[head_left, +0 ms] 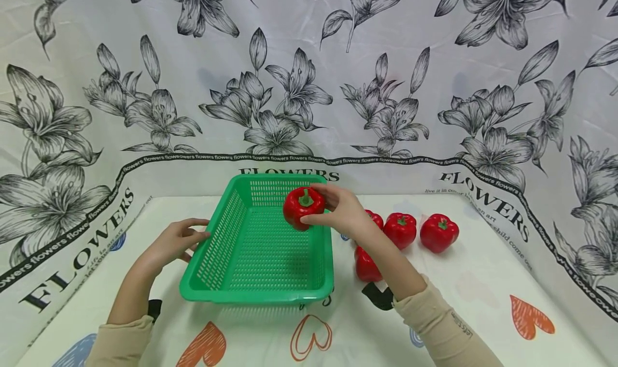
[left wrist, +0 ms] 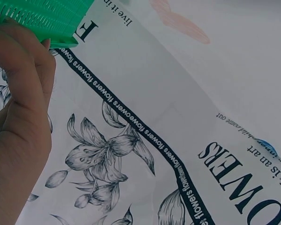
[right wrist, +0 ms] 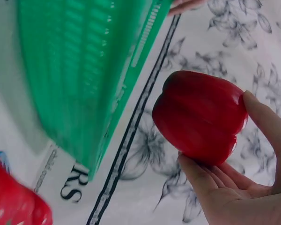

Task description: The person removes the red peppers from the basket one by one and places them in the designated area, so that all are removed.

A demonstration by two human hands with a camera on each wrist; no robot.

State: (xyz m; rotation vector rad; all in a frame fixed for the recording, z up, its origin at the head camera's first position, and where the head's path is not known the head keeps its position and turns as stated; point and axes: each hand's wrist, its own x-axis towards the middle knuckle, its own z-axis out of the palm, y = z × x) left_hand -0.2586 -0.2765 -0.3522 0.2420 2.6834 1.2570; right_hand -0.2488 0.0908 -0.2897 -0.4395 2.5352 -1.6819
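Note:
A green plastic basket [head_left: 270, 296] with perforated walls stands in front of me in the head view, its visible floor bare. At its left rim, my left hand [head_left: 179, 240] grips the edge with curled fingers; the left wrist view shows that hand [left wrist: 25, 70] at the basket's rim [left wrist: 61, 42]. My right hand [head_left: 345, 208] holds a red bell pepper [head_left: 295, 208] with a green stem above the basket's right side. In the right wrist view, thumb and fingers pinch this bell pepper [right wrist: 201, 117] from opposite sides.
Several more red bell peppers lie right of the basket, among them one at the far right [head_left: 439, 233], one beside it [head_left: 401, 230] and a nearer one [head_left: 366, 266] partly behind my right forearm. A flower-printed white cloth [head_left: 483, 313] covers the table and back wall.

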